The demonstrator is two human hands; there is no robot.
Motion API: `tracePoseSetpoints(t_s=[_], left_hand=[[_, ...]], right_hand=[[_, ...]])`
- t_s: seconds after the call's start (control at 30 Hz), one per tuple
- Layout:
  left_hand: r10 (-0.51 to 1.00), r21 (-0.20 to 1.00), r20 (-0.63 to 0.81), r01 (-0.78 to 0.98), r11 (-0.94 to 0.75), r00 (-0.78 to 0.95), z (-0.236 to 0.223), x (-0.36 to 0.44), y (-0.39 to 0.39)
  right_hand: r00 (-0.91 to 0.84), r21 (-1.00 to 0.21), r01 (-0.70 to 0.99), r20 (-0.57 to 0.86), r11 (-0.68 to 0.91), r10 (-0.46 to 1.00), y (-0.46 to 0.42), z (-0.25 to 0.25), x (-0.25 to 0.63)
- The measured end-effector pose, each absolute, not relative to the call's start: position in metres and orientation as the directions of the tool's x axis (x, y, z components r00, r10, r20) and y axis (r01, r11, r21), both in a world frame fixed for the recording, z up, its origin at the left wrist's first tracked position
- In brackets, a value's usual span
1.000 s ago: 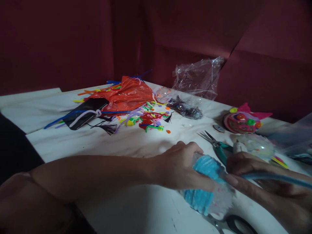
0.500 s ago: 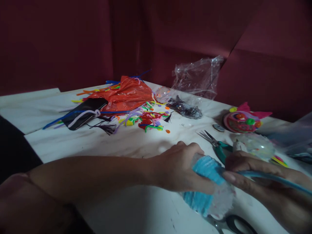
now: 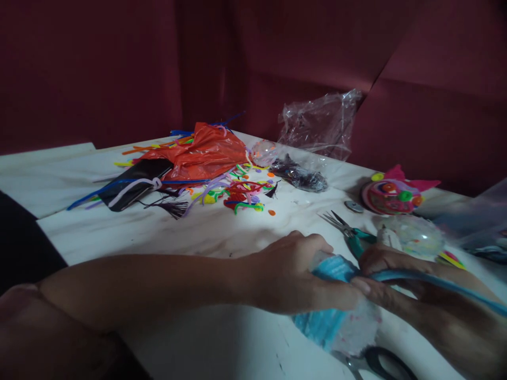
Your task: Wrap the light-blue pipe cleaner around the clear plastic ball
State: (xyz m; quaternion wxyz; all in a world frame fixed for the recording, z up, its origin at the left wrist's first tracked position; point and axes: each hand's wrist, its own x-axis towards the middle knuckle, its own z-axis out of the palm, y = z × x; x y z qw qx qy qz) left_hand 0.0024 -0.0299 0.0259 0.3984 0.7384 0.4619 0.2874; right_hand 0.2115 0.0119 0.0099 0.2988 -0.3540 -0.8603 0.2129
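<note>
Dim room, maroon walls, white table (image 3: 166, 232) strewn with craft scraps. Near the front edge, one clear plastic ball (image 3: 340, 316) half wrapped in fuzzy light-blue pipe cleaner (image 3: 435, 282). Left hand (image 3: 295, 277) clasped over its top, fingers curled down around it. Right hand (image 3: 400, 282) just beside, touching, pinching the pipe cleaner against the ball. Behind them: one pair of green-handled pliers (image 3: 352, 235), crumpled orange plastic bag (image 3: 206, 150), one pink round ornament (image 3: 392, 194).

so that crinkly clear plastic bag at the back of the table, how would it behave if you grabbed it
The clear plastic bag looks thin and creased, so it would probably crumple and flop instead of holding shape. It stands puffed up and seems to hold nothing, so it is likely very light and may slide across the white table when pushed.
</note>
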Motion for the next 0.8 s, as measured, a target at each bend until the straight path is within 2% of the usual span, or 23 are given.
tracePoseSetpoints(t_s=[0.1,0.23,0.3,0.47,0.57,0.67,0.8], left_hand=[[0.909,0.851,0.052,0.458,-0.257,0.413,0.024,0.002,-0.028],[0.917,0.809,0.080,0.512,-0.289,0.391,0.023,0.002,-0.027],[0.913,0.793,0.078,0.530,-0.300,0.401,0.024,0.001,-0.027],[0.908,0.799,0.043,0.531,-0.282,0.417,0.027,0.001,-0.029],[0.915,0.796,0.038,0.542,-0.270,0.401,0.027,0.002,-0.030],[0.923,0.783,0.011,0.571,-0.247,0.384,0.027,0.002,-0.032],[0.915,0.739,-0.038,0.628,-0.244,0.401,0.032,0.000,-0.034]], right_hand=[[-0.670,-0.541,0.403,0.374,0.738,0.641,0.011,0.013,0.211],[-0.644,-0.548,0.431,0.369,0.716,0.670,0.009,0.017,0.210],[-0.649,-0.589,0.436,0.318,0.680,0.691,0.008,0.017,0.209],[-0.570,-0.777,0.387,0.222,0.497,0.791,0.007,0.011,0.208],[-0.592,-0.843,0.336,0.157,0.419,0.790,0.004,0.011,0.208],[-0.537,-0.831,0.379,0.161,0.408,0.828,0.000,0.012,0.207],[-0.334,-0.737,0.518,0.292,0.433,0.896,-0.004,0.012,0.205]])
